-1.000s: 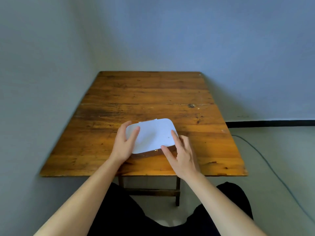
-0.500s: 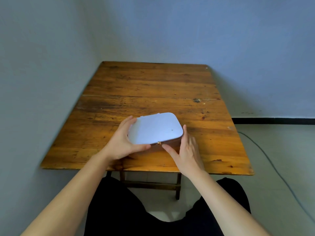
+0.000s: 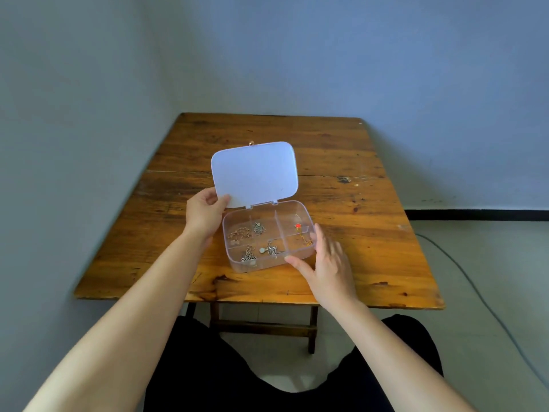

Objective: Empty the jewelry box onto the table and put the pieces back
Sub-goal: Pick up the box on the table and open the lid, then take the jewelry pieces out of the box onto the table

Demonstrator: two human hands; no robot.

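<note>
Jewelry pieces (image 3: 261,239) inside the jewelry box (image 3: 306,212), centre of frame, too small to tell chain from pendant; only a red spot in its upper right compartment and a pale round one lower down stand out. Left hand (image 3: 203,214) fingertips hidden behind the raised lid (image 3: 254,173) at its lower left corner; right hand (image 3: 329,263) covers the box's lower right corner and the bench (image 3: 341,150) under it. Both forearms cut off by the bottom edge, and the bench legs, lower centre, partly hidden by dark-clothed knees.
</note>
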